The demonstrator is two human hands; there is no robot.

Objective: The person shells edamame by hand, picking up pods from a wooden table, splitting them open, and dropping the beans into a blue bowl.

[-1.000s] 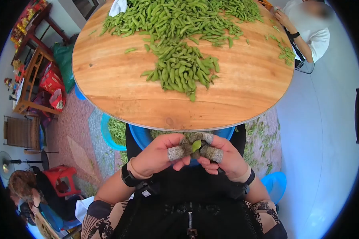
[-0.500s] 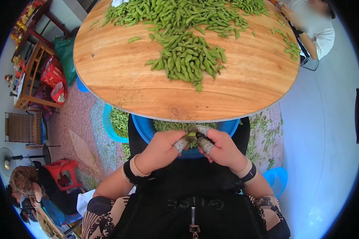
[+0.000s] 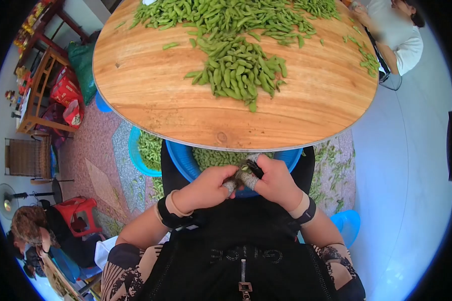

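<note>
Left of the blue basin (image 3: 181, 161), teal basin (image 3: 133, 150) with pods inside (image 3: 149, 149). Over the blue basin's near rim, person's left hand (image 3: 206, 186), pinched on a green pod (image 3: 244, 169) (mostly hidden by wrapped fingers (image 3: 248, 179)). Beyond the basin, heaped pods (image 3: 236, 75) on wooden table (image 3: 150, 100). Right hand (image 3: 277, 183), also over the basin, clamps same pod. Right of the basin, loose pods (image 3: 326, 170) on floor (image 3: 345, 150).

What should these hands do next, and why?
Probably press the small green pod open over the blue basin: the left hand and right hand pinch it together there, and the basin holds what look like loose green beans.
</note>
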